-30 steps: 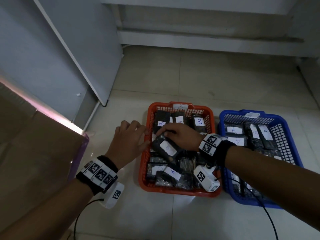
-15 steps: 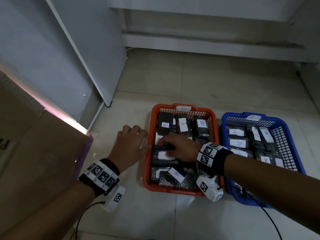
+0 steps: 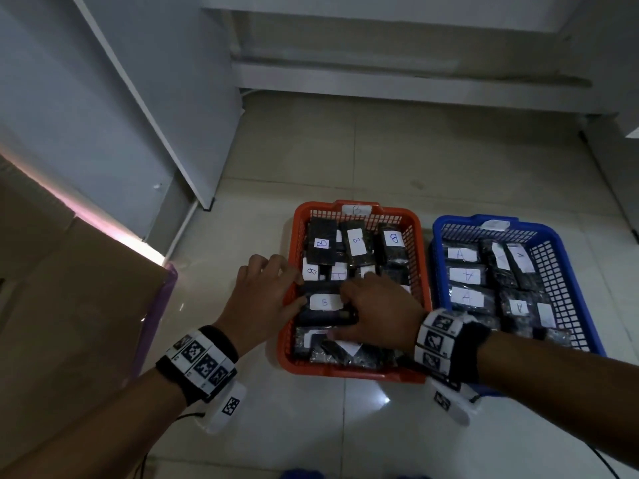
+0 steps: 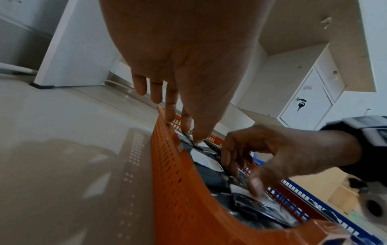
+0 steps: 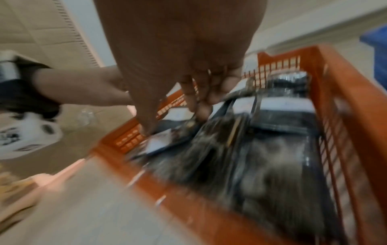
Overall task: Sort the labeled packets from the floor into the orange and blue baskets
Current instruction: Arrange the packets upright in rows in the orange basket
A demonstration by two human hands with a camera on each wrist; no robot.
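Note:
The orange basket [image 3: 349,373] [image 4: 178,182] [image 5: 345,82] holds several dark packets labelled B. Right of it, the blue basket [image 3: 449,223] holds several packets labelled A. One B packet [image 3: 325,302] [image 4: 205,160] lies flat across the orange basket's left middle. My right hand [image 3: 359,305] [image 4: 240,169] [image 5: 178,112] has its fingers curled at this packet's right end, with the thumb below it. My left hand [image 3: 283,288] [image 4: 188,129] reaches over the basket's left rim with straight fingers, and its thumb touches the packet's left end. The right wrist view is blurred.
A cardboard box [image 3: 69,305] with a purple edge [image 3: 162,305] stands close on the left. A white cabinet panel [image 3: 155,115] rises behind it. A low ledge [image 3: 397,77] runs along the far wall. Bare tiled floor [image 3: 345,426] lies in front of the baskets.
My right hand has brought the tilted B packet down, and it now lies flat in the orange basket. My left hand has moved right onto the basket's rim and touches the packet.

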